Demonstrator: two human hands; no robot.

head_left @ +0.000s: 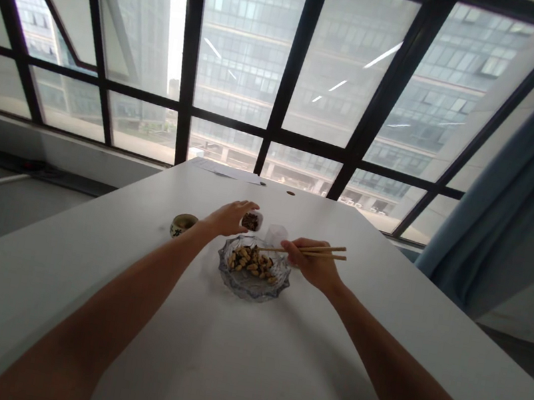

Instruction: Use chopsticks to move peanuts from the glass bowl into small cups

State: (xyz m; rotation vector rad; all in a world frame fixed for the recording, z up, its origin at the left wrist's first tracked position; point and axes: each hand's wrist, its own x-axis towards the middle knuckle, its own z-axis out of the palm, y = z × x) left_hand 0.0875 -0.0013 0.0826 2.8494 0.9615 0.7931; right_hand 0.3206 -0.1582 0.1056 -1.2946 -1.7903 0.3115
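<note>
My left hand is closed around a small clear cup that holds dark brown bits; the cup leans so that its mouth faces me. It sits just behind a scalloped glass bowl on the table. Tan, nut-like pieces mixed with dark bits lie in the bowl. In my right hand is a pair of wooden chopsticks, their tips over the back of the bowl's contents. Another clear plastic cup stands behind the bowl, partly hidden by the right hand.
A small patterned ceramic cup stands left of the bowl, beside my left forearm. Paper sheets lie at the far end of the white table. Windows rise beyond it, and a blue curtain hangs at the right.
</note>
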